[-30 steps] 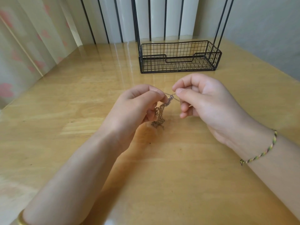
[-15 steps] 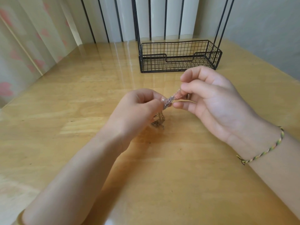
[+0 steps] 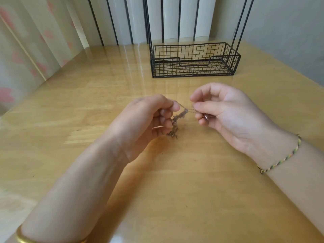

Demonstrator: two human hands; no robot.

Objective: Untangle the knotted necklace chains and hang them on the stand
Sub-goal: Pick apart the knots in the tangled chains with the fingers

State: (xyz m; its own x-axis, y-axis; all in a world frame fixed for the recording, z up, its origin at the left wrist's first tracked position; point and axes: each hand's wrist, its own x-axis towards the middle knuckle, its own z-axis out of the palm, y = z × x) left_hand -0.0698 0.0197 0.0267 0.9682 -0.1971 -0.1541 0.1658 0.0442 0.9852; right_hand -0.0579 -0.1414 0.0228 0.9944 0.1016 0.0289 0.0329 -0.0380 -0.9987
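A knotted clump of thin metal necklace chains (image 3: pixel 177 121) hangs between my two hands over the middle of the wooden table (image 3: pixel 175 190). My left hand (image 3: pixel 147 120) pinches one strand at its thumb and forefinger, and the tangle dangles beside its curled fingers down to the tabletop. My right hand (image 3: pixel 222 111) pinches other strands stretched out from the knot. A small dark piece shows under its fingers. The black wire stand (image 3: pixel 193 60) sits at the back, its basket base in view and its upright rods running out of the top of the frame.
Behind the table are a curtain with pink shapes at the left, white panels with dark bars, and a grey wall at the right. My right wrist wears a braided cord bracelet (image 3: pixel 280 155); a gold bangle (image 3: pixel 22 237) sits on my left forearm.
My hands have drawn a little apart, so short strands now stretch between them. The right hand has moved right and turned palm inward; the knot hangs lower.
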